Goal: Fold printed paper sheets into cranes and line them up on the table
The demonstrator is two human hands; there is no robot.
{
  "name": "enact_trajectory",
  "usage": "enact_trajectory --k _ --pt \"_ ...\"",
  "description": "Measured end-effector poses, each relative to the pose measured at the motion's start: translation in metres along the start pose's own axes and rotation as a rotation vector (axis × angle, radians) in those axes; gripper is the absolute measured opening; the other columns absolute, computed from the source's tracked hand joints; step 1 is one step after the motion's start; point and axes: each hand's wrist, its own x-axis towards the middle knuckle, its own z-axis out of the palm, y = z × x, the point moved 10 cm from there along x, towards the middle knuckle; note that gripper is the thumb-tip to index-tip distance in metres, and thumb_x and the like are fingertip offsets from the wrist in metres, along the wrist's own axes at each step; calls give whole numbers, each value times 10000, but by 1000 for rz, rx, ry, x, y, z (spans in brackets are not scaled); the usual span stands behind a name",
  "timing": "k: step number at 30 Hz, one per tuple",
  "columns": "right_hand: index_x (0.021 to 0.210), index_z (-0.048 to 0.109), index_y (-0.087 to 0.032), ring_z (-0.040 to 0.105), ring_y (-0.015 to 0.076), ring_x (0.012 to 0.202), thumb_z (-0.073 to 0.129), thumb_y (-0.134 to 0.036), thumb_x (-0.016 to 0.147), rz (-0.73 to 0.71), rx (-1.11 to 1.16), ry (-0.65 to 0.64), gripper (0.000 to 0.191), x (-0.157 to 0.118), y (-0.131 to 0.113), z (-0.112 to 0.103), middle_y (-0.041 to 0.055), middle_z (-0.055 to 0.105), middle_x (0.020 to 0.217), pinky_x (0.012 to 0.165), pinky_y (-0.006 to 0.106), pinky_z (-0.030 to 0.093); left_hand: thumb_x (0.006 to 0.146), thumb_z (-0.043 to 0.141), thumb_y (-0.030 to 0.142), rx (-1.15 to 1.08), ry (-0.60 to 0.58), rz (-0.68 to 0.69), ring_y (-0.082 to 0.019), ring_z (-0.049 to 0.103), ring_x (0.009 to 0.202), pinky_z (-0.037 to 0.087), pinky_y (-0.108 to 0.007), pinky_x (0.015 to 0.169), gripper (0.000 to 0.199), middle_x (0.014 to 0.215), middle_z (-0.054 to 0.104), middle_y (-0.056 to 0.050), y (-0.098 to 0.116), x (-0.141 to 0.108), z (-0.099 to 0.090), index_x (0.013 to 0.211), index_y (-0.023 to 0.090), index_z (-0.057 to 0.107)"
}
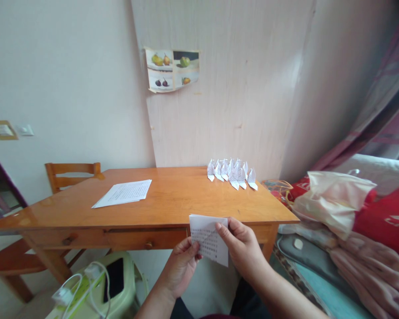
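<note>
Spanning the view from left to centre-right, the orange-brown wooden table [173,204] has a wooden chair with a slatted back [73,168] beyond its far left part. Below its near edge, on the left, a pale green plastic stool [128,274] carries a flat black device [114,280] and white plugs [93,271] with cables. On the table's left half lies a loose stack of white printed sheets [124,193], its long axis slanting away toward the right.

Just in front of the table's near edge, right of its drawer knobs, the left hand [182,268] pinches the lower left edge of a small folded sheet of white printed paper [208,241], thumb on the printed face. The paper lies between the two hands, tilted up toward the viewer, and looks slightly taller than wide. The right hand [244,248] grips its upper right side, thumb pressed on the face and fingers behind, so the line between the grips climbs from lower left to upper right. Both hands touch it; neither is clearly nearer.

Toward the table's far right corner stands a close group of white folded-paper pieces with pointed tips [234,173]. Off the table's right end sit a cream plastic bag [332,199] and a red bag [390,221].
</note>
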Motion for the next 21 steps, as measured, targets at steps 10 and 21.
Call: enact_trajectory --k 10,21 --pt "819 702 -189 620 214 744 753 -518 807 134 141 73 333 5 18 -21 48 706 786 731 334 488 820 785 318 120 63 53 -147 543 794 392 -278 767 155 850 695 -47 17 -4 5 826 169 740" --pt "777 657 -178 535 150 686 748 -432 821 171 -11 -33 274 5 42 -37 7 644 736 671 273 418 889 694 401 452 138 276 -192 610 826 464 -305 798 249 858 722 -57 76 -8 18 916 155 720"
